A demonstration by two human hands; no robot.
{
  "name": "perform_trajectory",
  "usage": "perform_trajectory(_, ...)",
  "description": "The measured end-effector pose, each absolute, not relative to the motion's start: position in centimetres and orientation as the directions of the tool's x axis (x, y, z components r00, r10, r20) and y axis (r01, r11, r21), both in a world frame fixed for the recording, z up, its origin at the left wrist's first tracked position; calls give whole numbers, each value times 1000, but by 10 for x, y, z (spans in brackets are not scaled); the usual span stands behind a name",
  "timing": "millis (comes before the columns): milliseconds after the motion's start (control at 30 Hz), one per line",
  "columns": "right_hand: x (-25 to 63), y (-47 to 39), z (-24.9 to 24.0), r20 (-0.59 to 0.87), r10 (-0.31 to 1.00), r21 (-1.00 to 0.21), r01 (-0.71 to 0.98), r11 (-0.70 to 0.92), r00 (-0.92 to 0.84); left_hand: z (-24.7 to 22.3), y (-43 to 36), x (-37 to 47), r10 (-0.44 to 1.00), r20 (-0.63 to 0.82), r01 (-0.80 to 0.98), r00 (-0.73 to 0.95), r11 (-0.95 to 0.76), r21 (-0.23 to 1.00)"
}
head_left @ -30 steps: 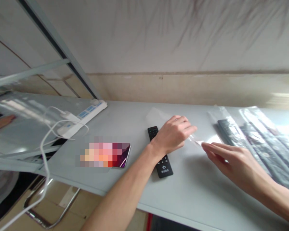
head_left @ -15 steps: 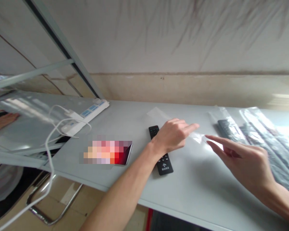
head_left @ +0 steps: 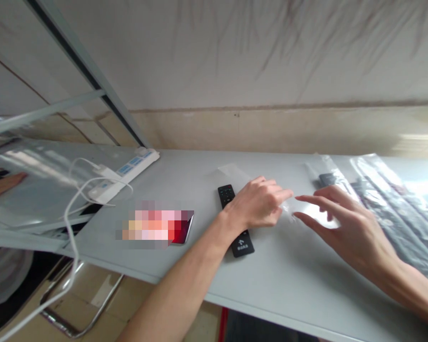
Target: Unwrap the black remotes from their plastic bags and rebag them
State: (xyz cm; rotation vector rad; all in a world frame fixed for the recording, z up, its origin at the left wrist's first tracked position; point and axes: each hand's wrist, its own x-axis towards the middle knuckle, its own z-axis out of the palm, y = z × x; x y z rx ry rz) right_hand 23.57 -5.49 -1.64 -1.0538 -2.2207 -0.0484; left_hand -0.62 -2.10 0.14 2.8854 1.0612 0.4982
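- Fingers of the left hand (head_left: 262,202) curl in around the clear bag (head_left: 233,172), holding it; the fingertip contact is partly hidden.
- Now the right hand (head_left: 345,218): thumb and index finger apart, a modest gap between them, right by the near end of the bag, with no clear grip on it.
- And the bag, thin and see-through, shows on both sides of the left hand, one end reaching back toward the wall, the other facing the right hand.
- Below the left wrist lies the black remote (head_left: 242,244), face up on the table (head_left: 278,280), its middle covered from view; whether wrist and remote touch, I can't tell.
- Over to the right, partly behind the right hand, several bagged remotes (head_left: 395,225) lie side by side in clear plastic, slanting toward the near edge.
- Left of the forearm, a phone (head_left: 183,230) lies flat, most of its screen pixelated.
- Farther left, the white power strip (head_left: 137,168) sits at an angle by the metal frame (head_left: 123,114), with a white cable (head_left: 69,232) looping down past the table edge.
- Way out at the left edge, beyond the frame, another person's hand (head_left: 9,185) shows.
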Motion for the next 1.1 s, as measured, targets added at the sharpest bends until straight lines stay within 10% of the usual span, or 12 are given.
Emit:
perform_trajectory(367,233,-55,-16,516,697,-454,531,716,-498,0,-20,-5,648,323,629,690,-757,177)
perform_trajectory(1100,236,-49,-12,600,698,-483,518,706,-391,3,-21,-6,622,313,606,718,-779,157)
